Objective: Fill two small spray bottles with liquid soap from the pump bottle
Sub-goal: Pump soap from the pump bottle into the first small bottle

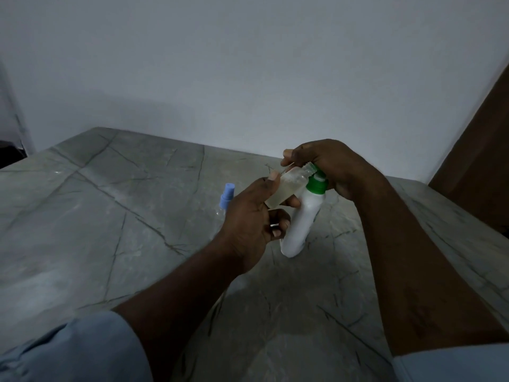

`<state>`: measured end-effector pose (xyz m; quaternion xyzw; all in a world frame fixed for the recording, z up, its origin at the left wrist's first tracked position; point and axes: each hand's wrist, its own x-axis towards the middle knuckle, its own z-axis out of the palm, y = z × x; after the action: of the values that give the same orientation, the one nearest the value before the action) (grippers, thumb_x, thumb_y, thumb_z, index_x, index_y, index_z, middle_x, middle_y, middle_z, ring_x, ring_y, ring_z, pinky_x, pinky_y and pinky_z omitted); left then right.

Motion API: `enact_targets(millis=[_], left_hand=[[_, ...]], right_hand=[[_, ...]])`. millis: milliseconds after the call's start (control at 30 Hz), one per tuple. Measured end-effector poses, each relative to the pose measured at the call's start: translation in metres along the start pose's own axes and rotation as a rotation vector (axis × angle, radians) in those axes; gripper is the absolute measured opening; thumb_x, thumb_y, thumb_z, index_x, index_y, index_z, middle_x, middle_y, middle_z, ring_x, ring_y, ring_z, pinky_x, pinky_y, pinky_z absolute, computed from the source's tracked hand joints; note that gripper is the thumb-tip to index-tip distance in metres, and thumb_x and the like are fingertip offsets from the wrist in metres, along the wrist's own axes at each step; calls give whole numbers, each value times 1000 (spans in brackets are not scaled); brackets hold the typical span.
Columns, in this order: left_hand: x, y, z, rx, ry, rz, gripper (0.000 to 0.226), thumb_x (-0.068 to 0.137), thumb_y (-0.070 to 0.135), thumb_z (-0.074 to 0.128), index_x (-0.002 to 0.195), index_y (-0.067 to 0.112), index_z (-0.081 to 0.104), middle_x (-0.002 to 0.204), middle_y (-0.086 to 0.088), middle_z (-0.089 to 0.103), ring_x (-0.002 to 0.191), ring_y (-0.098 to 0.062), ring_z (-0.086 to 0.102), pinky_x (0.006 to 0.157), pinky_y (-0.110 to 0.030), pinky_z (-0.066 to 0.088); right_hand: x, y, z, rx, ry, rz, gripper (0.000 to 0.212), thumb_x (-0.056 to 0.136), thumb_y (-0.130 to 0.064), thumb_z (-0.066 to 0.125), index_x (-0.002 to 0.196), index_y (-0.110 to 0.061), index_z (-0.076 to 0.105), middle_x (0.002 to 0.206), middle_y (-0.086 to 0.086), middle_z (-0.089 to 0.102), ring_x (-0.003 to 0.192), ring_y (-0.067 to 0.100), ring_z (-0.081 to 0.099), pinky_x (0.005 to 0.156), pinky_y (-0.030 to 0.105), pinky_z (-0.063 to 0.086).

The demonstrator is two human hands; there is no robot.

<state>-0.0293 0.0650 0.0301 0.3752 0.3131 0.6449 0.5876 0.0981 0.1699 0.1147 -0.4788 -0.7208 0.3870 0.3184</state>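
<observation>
Head view. My left hand point(248, 216) grips the small spray bottle point(286, 188) between thumb and fingers, held above the table point(110, 216) and tilted so that its uncapped, threaded neck points up and to the right. The neck lies just beside the green collar point(318, 186) of the pump bottle point(303, 219). The small bottle is clear and holds a pale, cloudy liquid.

My right hand point(330, 166) is curled down over the top of the pump bottle, covering the pump head; I cannot tell where the nozzle ends. Thumb and forefinger meet above the small bottle's neck, and something thin shows below them, too blurred to name.

The white pump bottle stands on the table, leaning slightly in this wide-angle view.

A second spray bottle point(228, 194), clear with a blue cap, stands on the table behind my left hand, partly hidden by it.

Surroundings: grey veined stone tabletop, pale wall point(248, 64), a brown panel point(479, 150) at the right edge. Light blue sleeves point(82, 348) show at the bottom corners.
</observation>
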Motion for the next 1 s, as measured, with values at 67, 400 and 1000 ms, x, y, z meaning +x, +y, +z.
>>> enact_targets(millis=[67,400,1000], left_hand=[[1,-1,-1,-15,23,-6,41,99,39,49,119,5,62,86,-11,66,52,-16,48,45,-21,41],[3,-1,-2,-18,-13,-9,44,99,41,48,123,6,61,89,-10,66,52,-16,49,45,-22,42],[1,-3,-4,-26,-9,7,51,78,50,60,109,9,68,88,-13,66,54,-17,48,46,-22,42]], right_hand=[[1,2,3,1,-20,32,18,89,-16,64,84,-16,82,102,-1,79,98,27,71,87,41,55],[1,-2,-2,-58,33,-59,26,74,-35,71,88,-15,82,105,5,78,104,30,71,92,46,57],[1,4,3,18,-28,28,20,90,-22,70,75,-18,83,100,8,79,88,27,69,82,42,52]])
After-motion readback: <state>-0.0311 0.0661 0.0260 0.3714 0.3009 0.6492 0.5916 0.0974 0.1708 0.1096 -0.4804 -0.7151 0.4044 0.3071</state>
